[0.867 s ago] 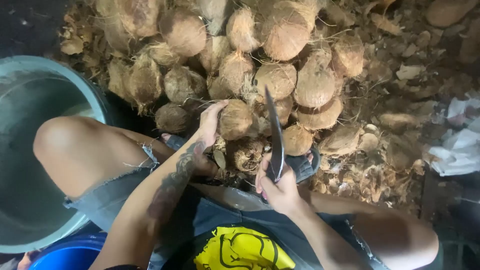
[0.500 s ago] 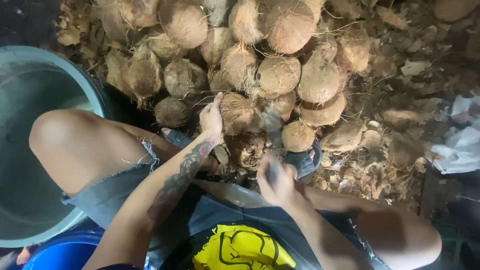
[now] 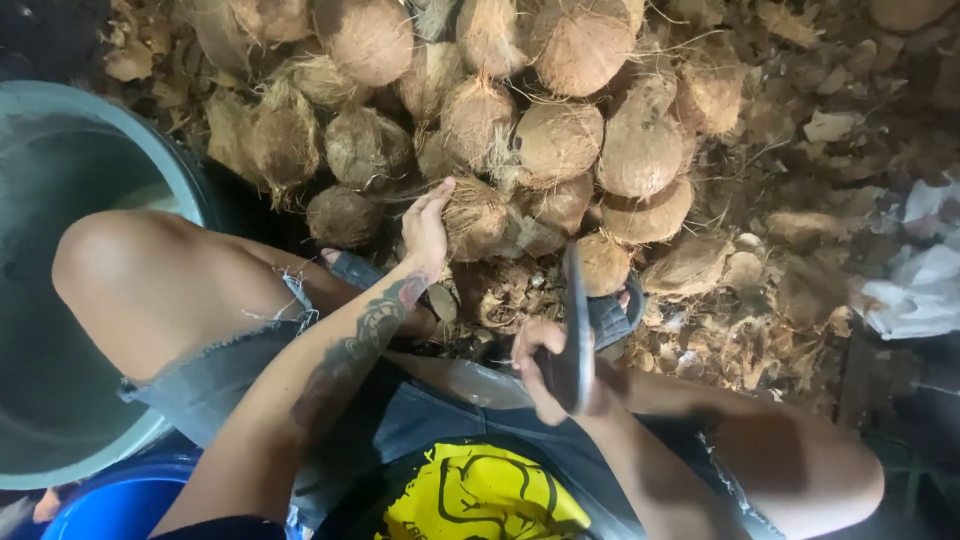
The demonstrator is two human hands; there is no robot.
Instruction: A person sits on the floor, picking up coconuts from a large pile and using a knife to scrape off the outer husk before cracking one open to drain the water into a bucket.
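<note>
My left hand (image 3: 427,228) reaches forward and rests its fingers on a brown husked coconut (image 3: 478,218) at the near edge of a large heap of coconuts (image 3: 560,110). My right hand (image 3: 545,362) is closed around the handle of a dark, long-bladed knife (image 3: 577,330), whose blade points away from me towards the heap, close above my lap. I am seated with my knees apart, in cut-off denim shorts.
A big grey tub (image 3: 60,180) stands at my left, with a blue bucket (image 3: 120,505) below it. Loose husk scraps (image 3: 760,300) litter the ground to the right. White crumpled plastic (image 3: 920,280) lies at the far right. Dark sandals (image 3: 610,310) sit by my feet.
The knife stood raised with its blade up, swung down out of sight, and is now lifted again near my lap. My left hand stayed on the coconut.
</note>
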